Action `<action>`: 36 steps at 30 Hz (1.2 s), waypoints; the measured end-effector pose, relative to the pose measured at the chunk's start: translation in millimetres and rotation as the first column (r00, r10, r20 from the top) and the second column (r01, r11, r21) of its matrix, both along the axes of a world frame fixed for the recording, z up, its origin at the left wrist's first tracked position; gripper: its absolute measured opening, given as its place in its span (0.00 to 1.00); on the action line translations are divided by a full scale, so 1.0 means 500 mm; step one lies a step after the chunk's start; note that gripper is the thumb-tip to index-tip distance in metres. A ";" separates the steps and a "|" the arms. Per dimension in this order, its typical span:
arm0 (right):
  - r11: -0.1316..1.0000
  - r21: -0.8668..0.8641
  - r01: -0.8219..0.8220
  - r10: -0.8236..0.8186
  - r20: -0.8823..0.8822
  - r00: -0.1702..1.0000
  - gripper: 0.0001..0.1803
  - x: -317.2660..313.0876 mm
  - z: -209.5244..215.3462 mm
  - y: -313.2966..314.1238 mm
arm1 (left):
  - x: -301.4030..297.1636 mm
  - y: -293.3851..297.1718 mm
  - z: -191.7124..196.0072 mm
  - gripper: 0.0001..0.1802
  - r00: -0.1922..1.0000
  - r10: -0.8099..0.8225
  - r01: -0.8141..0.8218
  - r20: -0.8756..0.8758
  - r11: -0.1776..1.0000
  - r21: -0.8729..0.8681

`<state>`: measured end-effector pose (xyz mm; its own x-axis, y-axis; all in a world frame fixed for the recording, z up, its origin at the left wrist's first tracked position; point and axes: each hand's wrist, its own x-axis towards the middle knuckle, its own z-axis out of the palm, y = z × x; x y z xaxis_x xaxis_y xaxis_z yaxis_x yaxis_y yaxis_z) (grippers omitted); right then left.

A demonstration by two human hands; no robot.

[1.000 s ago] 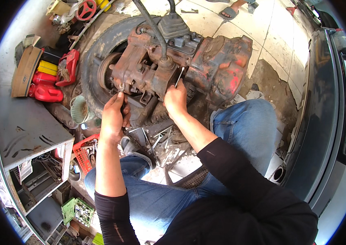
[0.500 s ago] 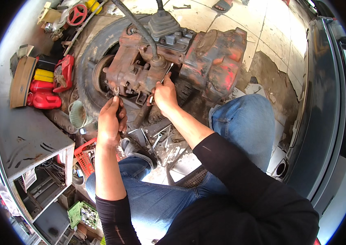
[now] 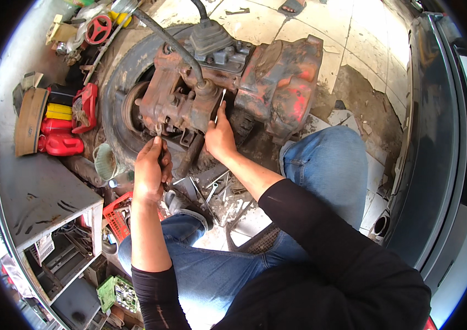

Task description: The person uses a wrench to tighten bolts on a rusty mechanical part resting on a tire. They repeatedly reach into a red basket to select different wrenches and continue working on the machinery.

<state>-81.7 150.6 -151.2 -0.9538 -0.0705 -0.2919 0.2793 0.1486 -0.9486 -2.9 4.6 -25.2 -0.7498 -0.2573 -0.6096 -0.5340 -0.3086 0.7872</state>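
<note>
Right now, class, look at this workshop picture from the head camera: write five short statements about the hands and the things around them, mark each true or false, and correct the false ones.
1. The left hand has its grip closed on a slim metal tool put against the rusty gearbox. True.
2. The right hand rests on the red jerrycan. False: it is at the gearbox, holding a thin rod; the can lies far to the left.
3. The gearbox sits on a tyre. True.
4. The person wears green trousers. False: blue jeans.
5. Loose metal tools lie on the floor between the knees. True.
</note>
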 end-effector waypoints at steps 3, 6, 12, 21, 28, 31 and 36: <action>0.995 0.066 0.068 -0.058 -0.152 0.987 0.44 -0.010 -0.074 0.001 | -0.014 0.013 0.005 0.16 1.000 -0.001 0.001 0.003 1.000 0.013; 0.936 -0.342 0.085 0.040 0.342 0.939 0.47 -0.023 0.048 -0.011 | 0.005 -0.011 0.002 0.16 1.000 0.022 -0.022 0.008 1.000 0.011; 0.973 -0.232 0.010 0.045 0.230 0.972 0.45 -0.020 0.013 -0.008 | 0.001 -0.001 0.012 0.16 0.999 -0.009 0.010 -0.031 1.000 0.029; 0.961 -0.222 -0.164 0.252 0.459 0.852 0.42 -0.023 0.041 0.053 | 0.005 -0.010 0.021 0.16 0.999 0.003 -0.001 -0.034 0.999 0.045; 0.947 -0.284 -0.151 0.268 0.439 0.858 0.39 -0.038 0.015 0.073 | 0.000 -0.016 0.019 0.15 0.999 0.003 0.000 -0.043 0.998 0.057; 0.931 -0.347 -0.110 0.282 0.496 0.821 0.32 -0.040 0.063 0.067 | 0.010 -0.023 0.026 0.15 0.999 0.013 -0.010 -0.043 0.999 0.051; 0.923 -0.377 -0.078 0.261 0.465 0.846 0.29 -0.046 0.058 0.066 | 0.010 -0.023 0.036 0.15 0.999 0.019 -0.017 -0.044 0.999 0.051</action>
